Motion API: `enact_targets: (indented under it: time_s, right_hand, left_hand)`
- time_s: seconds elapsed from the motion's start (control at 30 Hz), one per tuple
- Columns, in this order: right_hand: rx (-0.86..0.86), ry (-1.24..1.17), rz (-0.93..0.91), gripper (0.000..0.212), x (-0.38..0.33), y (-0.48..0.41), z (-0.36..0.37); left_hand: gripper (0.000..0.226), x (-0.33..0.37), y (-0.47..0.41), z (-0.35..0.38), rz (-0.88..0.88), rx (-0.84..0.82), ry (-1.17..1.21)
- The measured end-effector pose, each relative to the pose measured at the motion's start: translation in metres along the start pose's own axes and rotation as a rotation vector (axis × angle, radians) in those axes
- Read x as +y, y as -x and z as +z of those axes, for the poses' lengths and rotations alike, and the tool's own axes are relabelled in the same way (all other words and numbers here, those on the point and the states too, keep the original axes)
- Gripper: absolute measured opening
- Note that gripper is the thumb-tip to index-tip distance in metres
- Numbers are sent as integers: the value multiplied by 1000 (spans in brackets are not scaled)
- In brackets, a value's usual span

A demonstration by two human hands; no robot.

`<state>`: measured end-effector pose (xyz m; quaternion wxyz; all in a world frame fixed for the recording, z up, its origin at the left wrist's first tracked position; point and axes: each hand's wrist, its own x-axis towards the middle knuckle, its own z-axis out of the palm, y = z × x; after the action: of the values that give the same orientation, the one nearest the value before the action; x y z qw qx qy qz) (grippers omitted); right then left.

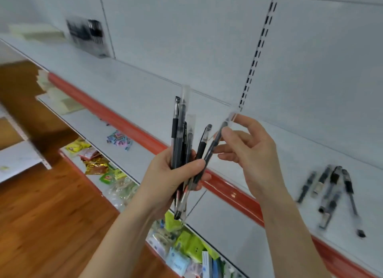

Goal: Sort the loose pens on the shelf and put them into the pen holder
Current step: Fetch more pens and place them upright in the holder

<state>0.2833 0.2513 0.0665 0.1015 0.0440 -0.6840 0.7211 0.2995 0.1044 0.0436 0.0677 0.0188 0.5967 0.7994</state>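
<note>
Gripping pens (pixel 178 132), left hand (pixel 165 180), holder (pixel 87 37) with pens

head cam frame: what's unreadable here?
- Dark box at back of shelf, head view: motion blur; pen holder or not, unclear.
- Loose pens on shelf: blurred, count unclear.
- Pen bundle in left hand: overlapping, fingers cover barrels.
- Sleeved pen pinched by right hand: label too small.
</note>
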Motion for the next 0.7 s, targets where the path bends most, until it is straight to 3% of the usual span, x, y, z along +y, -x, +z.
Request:
enact_targets:
  time_s: [0.17,0.37,0.7]
  right_hand:
    - [-155,-12,20,11,15,-21,96]
    - [-227,-80,-17,9,31,-64,245]
    - [-382,214,-95,13,61,-172,412]
  left_hand:
    - [8,21,-3,-93,42,141,-51]
    - [18,59,-5,-252,89,456,-86]
    - [19,105,-23,-397,125,640,67]
